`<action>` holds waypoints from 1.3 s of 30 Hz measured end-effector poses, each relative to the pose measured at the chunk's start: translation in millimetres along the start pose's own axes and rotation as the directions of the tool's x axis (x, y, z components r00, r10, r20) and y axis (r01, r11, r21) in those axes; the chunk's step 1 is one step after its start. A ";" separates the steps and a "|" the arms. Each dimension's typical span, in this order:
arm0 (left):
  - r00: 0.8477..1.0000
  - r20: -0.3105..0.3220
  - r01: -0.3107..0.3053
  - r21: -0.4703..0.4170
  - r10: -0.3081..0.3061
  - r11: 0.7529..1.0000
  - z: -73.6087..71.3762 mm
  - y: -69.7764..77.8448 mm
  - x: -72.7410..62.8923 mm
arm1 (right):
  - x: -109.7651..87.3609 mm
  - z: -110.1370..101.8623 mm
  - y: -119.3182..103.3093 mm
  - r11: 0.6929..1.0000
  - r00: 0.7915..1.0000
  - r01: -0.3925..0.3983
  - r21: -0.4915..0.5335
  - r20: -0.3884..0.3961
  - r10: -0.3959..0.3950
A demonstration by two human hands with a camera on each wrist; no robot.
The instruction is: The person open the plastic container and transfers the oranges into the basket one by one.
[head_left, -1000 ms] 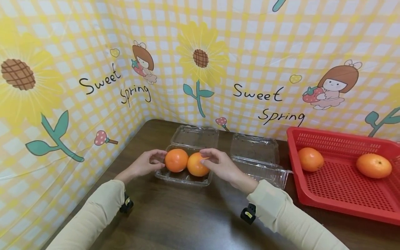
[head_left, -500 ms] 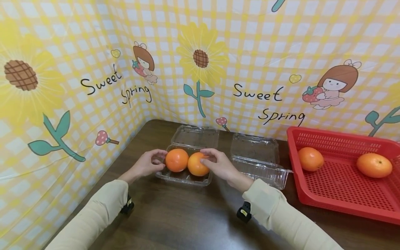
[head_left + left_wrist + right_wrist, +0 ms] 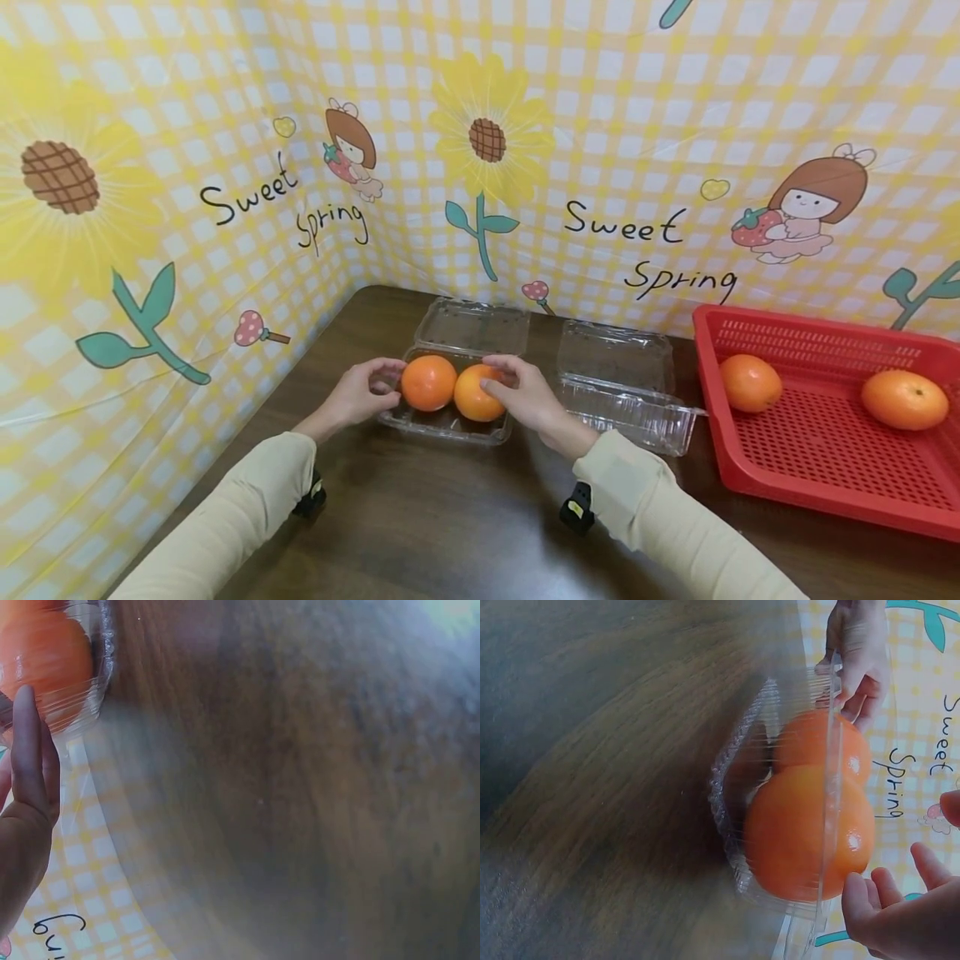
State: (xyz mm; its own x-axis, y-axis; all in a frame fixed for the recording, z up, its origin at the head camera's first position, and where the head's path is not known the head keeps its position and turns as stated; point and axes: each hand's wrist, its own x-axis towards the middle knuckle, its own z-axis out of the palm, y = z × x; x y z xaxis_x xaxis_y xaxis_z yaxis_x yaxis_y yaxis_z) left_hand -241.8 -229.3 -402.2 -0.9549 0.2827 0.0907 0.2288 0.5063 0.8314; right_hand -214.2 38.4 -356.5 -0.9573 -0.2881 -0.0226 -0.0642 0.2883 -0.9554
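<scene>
Two oranges, a left orange [image 3: 429, 383] and a right orange [image 3: 479, 393], lie side by side in a clear plastic clamshell box [image 3: 442, 432] with its lid [image 3: 472, 327] folded back. My left hand [image 3: 358, 392] is at the box's left end, thumb and fingers apart in a loose curve. In the left wrist view its long fingers [image 3: 28, 757] lie nearly straight against the ribbed wall. My right hand [image 3: 534, 400] bends loosely beside the right orange, overlapping it from above. The right wrist view has its fingertips [image 3: 855, 889] right at that orange's side, with the other digits spread.
A second clamshell box [image 3: 630, 417], lid up, stands to the right. Beyond it a red perforated basket [image 3: 832, 500] holds two more oranges, one on its left [image 3: 750, 383] and one on its right [image 3: 904, 400]. A yellow checked cloth [image 3: 405, 217] backs the dark wooden table [image 3: 420, 517].
The whole head view has shifted slightly to the right. My right forearm has drawn slightly inward; both hands stay at the box, and the oranges keep their places in it.
</scene>
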 end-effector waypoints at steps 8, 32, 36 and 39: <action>1.000 -0.017 0.002 0.019 -0.002 1.000 1.0 -0.6 -2.0 | 4.0 5.8 4.1 0.999 0.999 0.022 -0.040 -0.032 -0.023; 1.000 -0.019 -0.011 -0.020 0.011 1.000 2.7 16.5 -4.4 | 16.9 10.3 13.5 0.930 0.992 0.030 -0.366 -0.102 -0.072; 1.000 -0.018 -0.006 -0.028 0.006 1.000 2.7 21.4 -6.4 | 17.4 10.3 16.5 0.910 0.991 0.029 -0.415 -0.108 -0.080; 1.000 -0.022 -0.014 -0.036 0.013 0.999 2.8 7.3 -2.5 | 17.9 9.9 16.8 0.897 0.993 0.023 -0.441 -0.095 -0.073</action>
State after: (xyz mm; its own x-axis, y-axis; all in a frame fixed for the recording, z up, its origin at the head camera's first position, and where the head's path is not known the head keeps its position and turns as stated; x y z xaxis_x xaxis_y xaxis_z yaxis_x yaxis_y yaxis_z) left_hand -237.1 -224.0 -397.8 -0.9558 0.2712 0.1133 0.2348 0.4727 0.8493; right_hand -229.6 29.1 -375.9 -0.9726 -0.2200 0.0748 -0.2041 0.6549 -0.7277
